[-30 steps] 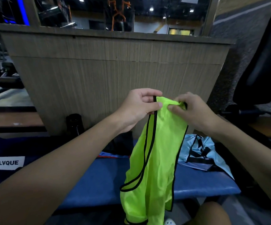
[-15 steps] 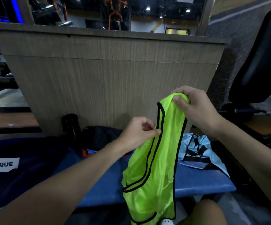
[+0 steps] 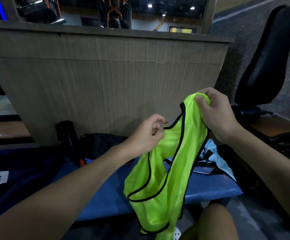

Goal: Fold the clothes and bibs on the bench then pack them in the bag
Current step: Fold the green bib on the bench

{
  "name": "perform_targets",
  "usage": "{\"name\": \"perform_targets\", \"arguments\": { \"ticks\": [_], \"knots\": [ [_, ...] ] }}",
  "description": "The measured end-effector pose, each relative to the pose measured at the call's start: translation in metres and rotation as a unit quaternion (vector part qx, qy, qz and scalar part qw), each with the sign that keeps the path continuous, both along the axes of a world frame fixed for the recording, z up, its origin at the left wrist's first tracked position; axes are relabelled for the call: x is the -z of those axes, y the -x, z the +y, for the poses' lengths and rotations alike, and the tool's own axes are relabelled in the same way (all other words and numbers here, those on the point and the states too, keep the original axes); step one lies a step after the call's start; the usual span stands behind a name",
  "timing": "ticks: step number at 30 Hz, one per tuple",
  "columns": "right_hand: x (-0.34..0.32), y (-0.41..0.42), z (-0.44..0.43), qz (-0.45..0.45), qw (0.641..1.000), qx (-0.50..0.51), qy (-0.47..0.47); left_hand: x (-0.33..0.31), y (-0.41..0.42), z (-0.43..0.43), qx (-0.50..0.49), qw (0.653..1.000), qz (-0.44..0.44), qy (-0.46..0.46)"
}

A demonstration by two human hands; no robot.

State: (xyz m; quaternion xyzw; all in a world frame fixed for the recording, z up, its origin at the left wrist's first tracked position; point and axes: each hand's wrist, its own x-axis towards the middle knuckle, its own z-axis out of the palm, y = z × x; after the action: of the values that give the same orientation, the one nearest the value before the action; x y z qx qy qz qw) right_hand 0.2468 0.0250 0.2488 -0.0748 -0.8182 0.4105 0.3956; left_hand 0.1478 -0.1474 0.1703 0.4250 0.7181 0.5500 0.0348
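Note:
A neon yellow-green mesh bib [image 3: 161,184] with black trim hangs in the air above the blue padded bench [image 3: 106,193]. My right hand [image 3: 213,115] grips its top shoulder strap, held highest. My left hand [image 3: 146,134], lower and to the left, pinches the black-trimmed edge of the bib's neck opening. A light blue bib [image 3: 215,158] with black trim lies crumpled on the bench's right end, partly behind the hanging one. A dark navy bag [image 3: 10,172] with a white label sits at the left.
A wood-grain partition wall [image 3: 106,87] stands right behind the bench. A black bottle [image 3: 66,134] and a dark garment [image 3: 102,142] rest at the bench's back. A black padded seat of gym equipment [image 3: 269,58] is at the right. My knee [image 3: 213,222] shows at the bottom.
My left hand slid down and away from the strap top to the neck edge, spreading the bib open. My right hand stayed on the top strap.

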Motion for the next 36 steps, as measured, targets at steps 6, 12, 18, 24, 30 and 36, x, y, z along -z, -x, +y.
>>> {"name": "perform_targets", "arguments": {
  "ticks": [6, 12, 18, 24, 30, 36],
  "knots": [
    [0.008, -0.029, 0.022, 0.000, 0.993, 0.115, -0.029, -0.002, -0.013, 0.015, 0.058, 0.994, 0.069, 0.061],
    [0.005, -0.088, 0.058, 0.003, 0.954, 0.300, -0.030, -0.002, -0.024, 0.031, 0.126, 0.977, 0.122, 0.121],
    [0.006, -0.156, 0.085, 0.003, 0.897, 0.442, 0.004, -0.013, -0.036, 0.061, 0.181, 0.967, 0.136, 0.118],
    [0.010, -0.192, 0.107, -0.012, 0.900, 0.435, 0.019, -0.035, -0.064, 0.093, 0.217, 0.967, 0.083, 0.100],
    [0.015, -0.192, 0.093, -0.067, 0.963, 0.262, 0.010, -0.056, -0.092, 0.127, 0.196, 0.971, 0.111, 0.081],
    [0.029, -0.181, 0.051, -0.138, 0.988, 0.048, 0.053, -0.069, -0.114, 0.147, 0.174, 0.972, 0.142, 0.063]
  ]
}}
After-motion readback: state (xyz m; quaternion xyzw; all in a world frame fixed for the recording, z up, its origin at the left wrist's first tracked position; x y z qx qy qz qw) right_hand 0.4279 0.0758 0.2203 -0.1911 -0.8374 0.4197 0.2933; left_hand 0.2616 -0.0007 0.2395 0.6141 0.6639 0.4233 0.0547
